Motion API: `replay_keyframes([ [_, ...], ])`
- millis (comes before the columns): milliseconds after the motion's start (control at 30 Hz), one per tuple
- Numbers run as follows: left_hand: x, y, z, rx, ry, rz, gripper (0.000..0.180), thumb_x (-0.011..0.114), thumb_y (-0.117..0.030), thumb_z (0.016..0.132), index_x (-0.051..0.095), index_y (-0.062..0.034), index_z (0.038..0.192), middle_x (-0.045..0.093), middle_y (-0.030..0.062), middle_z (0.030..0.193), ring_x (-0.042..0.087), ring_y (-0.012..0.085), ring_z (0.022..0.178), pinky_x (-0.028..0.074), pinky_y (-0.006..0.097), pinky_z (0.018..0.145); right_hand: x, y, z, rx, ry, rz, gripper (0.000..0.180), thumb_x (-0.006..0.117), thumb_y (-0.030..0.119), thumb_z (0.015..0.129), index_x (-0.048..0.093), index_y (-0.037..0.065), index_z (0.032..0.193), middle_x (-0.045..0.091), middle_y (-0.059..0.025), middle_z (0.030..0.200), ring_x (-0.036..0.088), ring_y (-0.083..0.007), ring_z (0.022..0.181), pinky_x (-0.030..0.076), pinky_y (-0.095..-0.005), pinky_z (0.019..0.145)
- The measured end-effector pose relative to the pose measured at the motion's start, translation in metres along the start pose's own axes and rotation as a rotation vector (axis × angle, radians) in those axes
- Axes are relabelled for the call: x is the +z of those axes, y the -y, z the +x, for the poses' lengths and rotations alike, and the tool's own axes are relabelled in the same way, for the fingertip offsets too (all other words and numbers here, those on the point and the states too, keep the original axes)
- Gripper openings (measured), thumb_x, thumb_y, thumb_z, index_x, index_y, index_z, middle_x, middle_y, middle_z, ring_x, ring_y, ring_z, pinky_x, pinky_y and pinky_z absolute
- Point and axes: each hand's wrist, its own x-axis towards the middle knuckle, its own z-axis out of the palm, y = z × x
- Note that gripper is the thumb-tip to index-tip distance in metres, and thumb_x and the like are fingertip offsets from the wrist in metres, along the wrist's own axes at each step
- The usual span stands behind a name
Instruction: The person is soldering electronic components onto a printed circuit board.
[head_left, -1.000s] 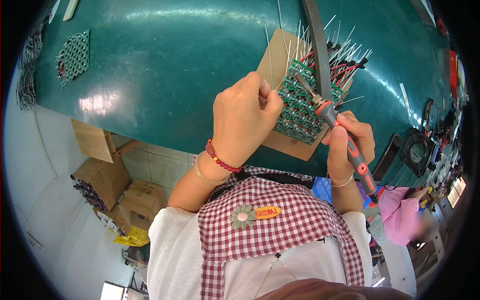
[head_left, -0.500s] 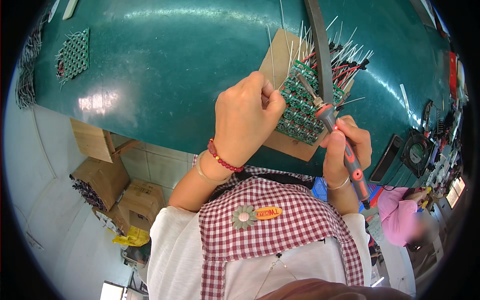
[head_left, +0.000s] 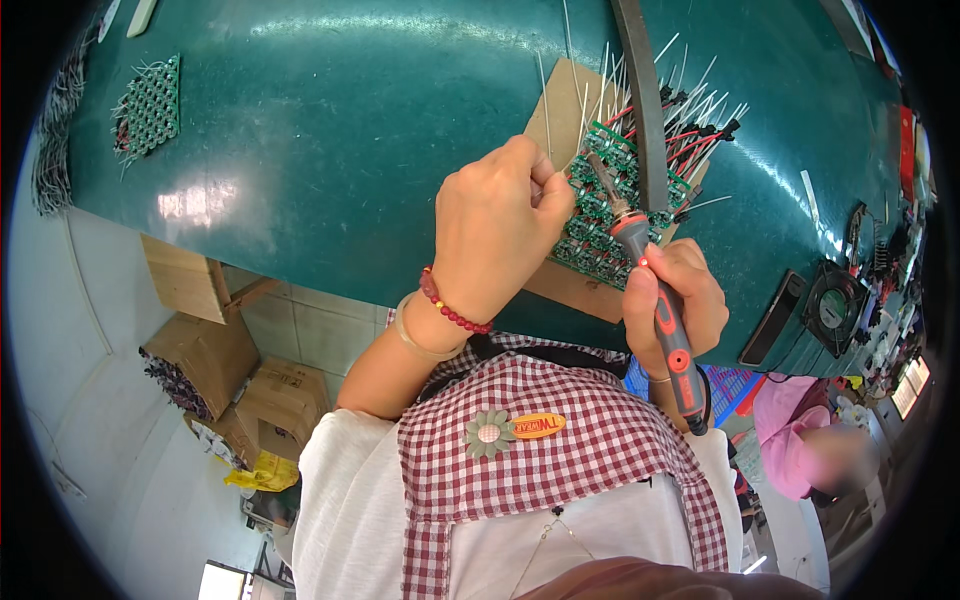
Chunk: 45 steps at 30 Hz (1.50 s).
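My right hand (head_left: 690, 305) grips a grey-and-red soldering iron (head_left: 680, 360) like a pen. Its metal tip points up and left, over a panel of small green circuit boards (head_left: 590, 240); whether it touches them I cannot tell. Close beside the tip, at the panel's left edge, my left hand (head_left: 500, 205) is closed in a pinch on a thin wire (head_left: 566, 168), whose held end is hidden by the fingers. Several white, red and black leads (head_left: 700, 120) fan out from the panel's far side. Brown cardboard (head_left: 565, 105) lies beneath the panel.
A dark grey bar (head_left: 640, 110) reaches over the panel from the far edge. Another green board panel (head_left: 152, 110) lies at the left of the green table (head_left: 350, 130). To the right are a phone (head_left: 772, 318) and a small black fan (head_left: 836, 305). Someone in pink (head_left: 790, 435) sits beyond.
The soldering iron and my right hand have shifted left, with the handle more upright and its tip slightly left and lower. My left hand has moved slightly right, still pinching.
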Motion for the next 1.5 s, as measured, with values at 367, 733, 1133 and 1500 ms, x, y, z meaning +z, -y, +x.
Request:
replay_keyframes([
  [367,-0.008,-0.003,-0.001,-0.032,0.022,-0.014,0.013,0.069,-0.005,0.075,0.057,-0.0044,0.072,0.062,0.0082,0.060,0.063,0.0233,0.052,0.048,0.033,0.049,-0.011,-0.003,-0.007,0.042,-0.129,0.080,0.016,0.065,0.000,0.082,0.058,-0.006,0.096,0.055,-0.0087,0.063,0.049,-0.0171,0.050,0.039,-0.0324,0.051],
  [733,-0.026,-0.005,-0.012,-0.287,0.109,-0.369,0.015,0.063,-0.007,0.090,0.051,-0.0019,0.083,0.063,0.0096,0.063,0.061,0.0124,0.052,0.047,0.026,0.050,-0.029,-0.019,0.003,0.153,-0.146,-0.235,0.035,0.074,0.024,0.086,0.062,0.005,0.113,0.064,-0.0129,0.094,0.061,-0.0235,0.082,0.048,-0.0306,0.069],
  [1133,0.008,-0.010,-0.043,0.573,0.228,-0.051,0.020,0.063,-0.007,0.084,0.043,-0.0067,0.085,0.063,0.0139,0.119,0.061,0.0336,0.107,0.044,0.048,0.093,0.000,-0.038,0.009,-0.019,-0.049,-0.529,0.039,0.081,0.014,0.071,0.063,0.013,0.105,0.058,-0.0035,0.083,0.057,-0.0216,0.079,0.037,-0.0343,0.077],
  [1500,0.012,-0.021,-0.044,0.554,0.253,0.190,0.022,0.066,-0.005,0.078,0.046,-0.0055,0.089,0.063,0.0123,0.115,0.060,0.0287,0.110,0.041,0.046,0.095,-0.012,-0.042,0.012,-0.033,-0.091,-0.562,0.032,0.078,0.009,0.072,0.064,0.013,0.101,0.059,-0.0031,0.081,0.058,-0.0210,0.078,0.039,-0.0333,0.074],
])
